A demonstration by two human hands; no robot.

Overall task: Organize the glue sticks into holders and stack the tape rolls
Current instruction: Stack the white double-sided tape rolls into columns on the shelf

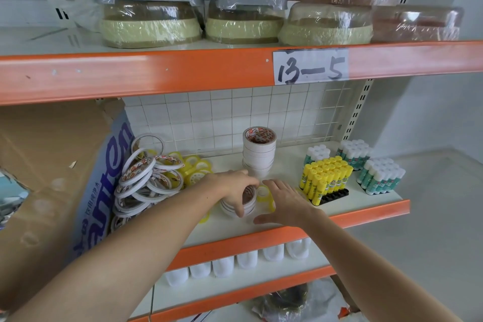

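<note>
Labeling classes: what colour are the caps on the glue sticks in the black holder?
Yellow caps on the glue sticks in the black holder, clearest in the head view.

Both forearms are bare, no sleeves, with short plain nails on the fingers (239, 210).

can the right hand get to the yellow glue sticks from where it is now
Probably yes. The right hand lies open on the shelf just left of the yellow glue sticks in their black holder, with only a small yellow tape roll near its fingers and nothing standing between.
</note>
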